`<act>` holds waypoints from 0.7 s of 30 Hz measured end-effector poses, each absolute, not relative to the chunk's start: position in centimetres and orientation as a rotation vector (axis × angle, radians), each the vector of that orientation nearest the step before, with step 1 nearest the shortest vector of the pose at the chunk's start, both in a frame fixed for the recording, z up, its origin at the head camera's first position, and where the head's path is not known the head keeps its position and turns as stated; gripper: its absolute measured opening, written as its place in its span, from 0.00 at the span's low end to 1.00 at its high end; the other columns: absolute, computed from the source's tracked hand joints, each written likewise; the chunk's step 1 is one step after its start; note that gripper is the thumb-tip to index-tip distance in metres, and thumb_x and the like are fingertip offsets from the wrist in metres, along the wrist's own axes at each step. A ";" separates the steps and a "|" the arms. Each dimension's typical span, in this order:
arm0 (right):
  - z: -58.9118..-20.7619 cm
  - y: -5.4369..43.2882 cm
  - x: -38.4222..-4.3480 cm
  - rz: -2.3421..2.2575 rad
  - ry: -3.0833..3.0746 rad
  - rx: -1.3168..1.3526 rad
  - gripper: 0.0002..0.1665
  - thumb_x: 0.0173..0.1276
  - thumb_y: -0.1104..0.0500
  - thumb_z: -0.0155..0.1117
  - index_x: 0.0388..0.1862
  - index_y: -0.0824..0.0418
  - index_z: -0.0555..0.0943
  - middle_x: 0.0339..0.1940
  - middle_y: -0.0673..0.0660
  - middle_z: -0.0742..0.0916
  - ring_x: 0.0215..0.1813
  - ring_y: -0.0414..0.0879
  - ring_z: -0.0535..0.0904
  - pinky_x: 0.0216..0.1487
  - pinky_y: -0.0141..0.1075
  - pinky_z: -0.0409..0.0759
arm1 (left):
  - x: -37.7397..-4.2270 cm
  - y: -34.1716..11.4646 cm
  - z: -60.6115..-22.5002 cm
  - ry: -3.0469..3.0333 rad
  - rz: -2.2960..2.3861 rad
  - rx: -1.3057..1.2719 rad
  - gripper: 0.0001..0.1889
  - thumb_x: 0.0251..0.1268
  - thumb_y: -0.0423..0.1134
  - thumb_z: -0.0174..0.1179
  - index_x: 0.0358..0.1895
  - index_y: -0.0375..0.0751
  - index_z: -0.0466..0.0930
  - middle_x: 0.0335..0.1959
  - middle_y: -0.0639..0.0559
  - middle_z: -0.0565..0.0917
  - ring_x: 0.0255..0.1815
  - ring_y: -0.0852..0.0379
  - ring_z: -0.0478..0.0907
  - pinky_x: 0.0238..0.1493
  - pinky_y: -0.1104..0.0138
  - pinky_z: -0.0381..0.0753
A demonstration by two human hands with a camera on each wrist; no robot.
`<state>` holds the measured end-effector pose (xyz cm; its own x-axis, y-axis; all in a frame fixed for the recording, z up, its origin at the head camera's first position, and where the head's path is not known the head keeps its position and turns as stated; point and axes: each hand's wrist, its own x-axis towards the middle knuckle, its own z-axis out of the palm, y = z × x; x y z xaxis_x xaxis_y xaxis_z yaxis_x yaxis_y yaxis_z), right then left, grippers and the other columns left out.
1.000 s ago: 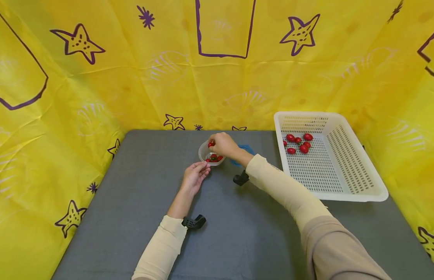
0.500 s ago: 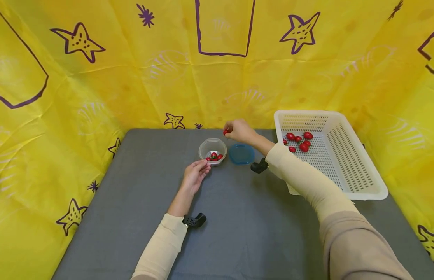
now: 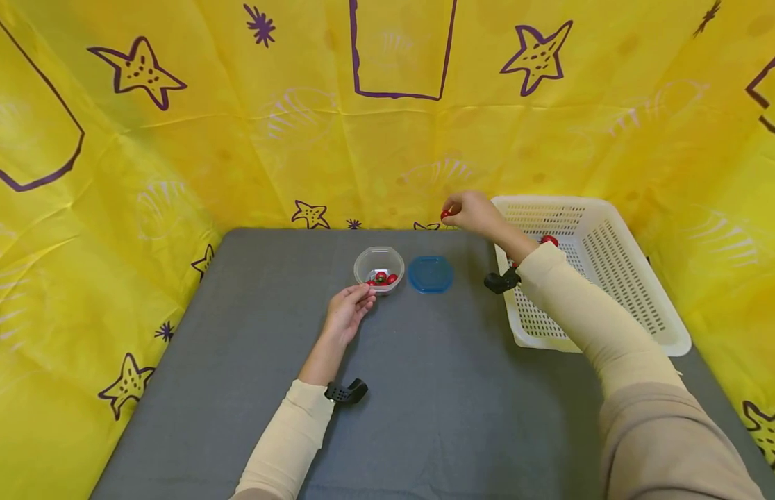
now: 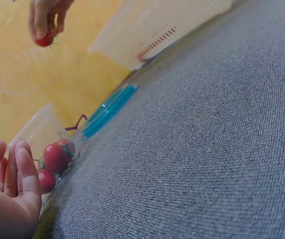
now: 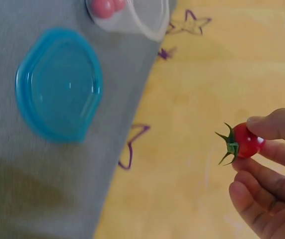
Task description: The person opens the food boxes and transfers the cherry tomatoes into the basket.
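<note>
My right hand (image 3: 478,214) pinches a cherry tomato (image 5: 246,141) between thumb and fingertips, its green calyx facing away from the palm. It is raised over the table's back edge, left of the white basket. My left hand (image 3: 348,307) holds the near rim of a small clear plastic container (image 3: 379,257) between thumb and fingers. Several red cherry tomatoes (image 4: 56,158) lie in the bottom of that container. Just right of it, a blue lid (image 3: 430,273) lies flat on the grey tabletop.
A white perforated basket (image 3: 612,267) stands at the back right, partly covered by my right forearm. One tomato (image 3: 549,240) shows inside it. Yellow patterned cloth (image 3: 387,153) hangs behind the table (image 3: 400,403) and along both sides.
My right hand has moved right and up from over the container with the tomato in its fingers, uncovering the blue lid. My left hand stays at the container's rim.
</note>
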<state>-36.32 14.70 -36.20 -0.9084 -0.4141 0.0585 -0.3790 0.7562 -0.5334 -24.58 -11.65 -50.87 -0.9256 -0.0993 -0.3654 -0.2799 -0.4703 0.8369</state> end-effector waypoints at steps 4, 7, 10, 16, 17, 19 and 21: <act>-35.8 16.7 -36.5 -0.826 2.911 -0.600 0.16 0.64 0.59 0.66 0.47 0.68 0.82 0.45 0.70 0.87 0.47 0.61 0.83 0.49 0.51 0.80 | -24.5 -11.6 -50.8 1.553 2.546 -0.559 0.03 0.71 0.31 0.54 0.37 0.39 0.75 0.23 0.56 0.85 0.25 0.64 0.81 0.32 0.75 0.80; -35.8 18.2 -36.7 -0.816 2.922 -0.564 0.16 0.64 0.59 0.65 0.47 0.68 0.82 0.45 0.70 0.86 0.45 0.61 0.82 0.47 0.51 0.80 | -24.5 -11.6 -50.8 1.548 2.547 -0.572 0.02 0.71 0.31 0.55 0.37 0.38 0.75 0.23 0.56 0.85 0.25 0.64 0.81 0.31 0.75 0.80; -35.9 19.8 -36.8 -0.804 2.931 -0.524 0.15 0.65 0.59 0.64 0.46 0.69 0.82 0.45 0.71 0.86 0.44 0.61 0.82 0.46 0.51 0.79 | -24.6 -11.7 -50.9 1.550 2.539 -0.583 0.02 0.71 0.31 0.55 0.38 0.37 0.74 0.23 0.56 0.85 0.25 0.64 0.81 0.31 0.75 0.80; -36.7 23.2 -37.1 -0.759 2.973 -0.447 0.15 0.63 0.59 0.65 0.43 0.69 0.83 0.42 0.70 0.87 0.41 0.59 0.81 0.40 0.43 0.77 | -24.5 -11.7 -50.9 1.555 2.529 -0.581 0.02 0.71 0.32 0.54 0.39 0.37 0.74 0.23 0.57 0.85 0.25 0.65 0.81 0.32 0.76 0.80; -36.9 23.8 -37.1 -0.750 2.979 -0.433 0.14 0.63 0.59 0.65 0.43 0.69 0.83 0.42 0.70 0.87 0.41 0.59 0.81 0.38 0.41 0.76 | -24.5 -11.7 -50.9 1.553 2.531 -0.583 0.02 0.72 0.32 0.54 0.38 0.37 0.74 0.23 0.57 0.85 0.25 0.65 0.81 0.32 0.76 0.80; -37.2 24.9 -36.9 -0.733 2.984 -0.402 0.15 0.63 0.59 0.65 0.43 0.69 0.83 0.43 0.71 0.86 0.41 0.60 0.80 0.37 0.40 0.75 | -24.5 -11.7 -50.9 1.551 2.534 -0.586 0.02 0.71 0.31 0.55 0.38 0.38 0.74 0.23 0.56 0.85 0.25 0.64 0.81 0.32 0.76 0.81; -37.7 26.0 -36.8 -0.715 2.994 -0.376 0.15 0.63 0.58 0.64 0.42 0.70 0.82 0.43 0.71 0.86 0.40 0.60 0.80 0.36 0.39 0.74 | -24.5 -11.7 -50.9 1.549 2.536 -0.584 0.02 0.71 0.32 0.56 0.38 0.38 0.75 0.23 0.57 0.85 0.26 0.65 0.81 0.32 0.76 0.81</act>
<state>-36.79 26.03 -37.70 -0.9698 -0.2433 0.0164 -0.2244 0.8644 -0.4500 -24.53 -11.71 -50.91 -0.9195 -0.1022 -0.3796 -0.2911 -0.4720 0.8322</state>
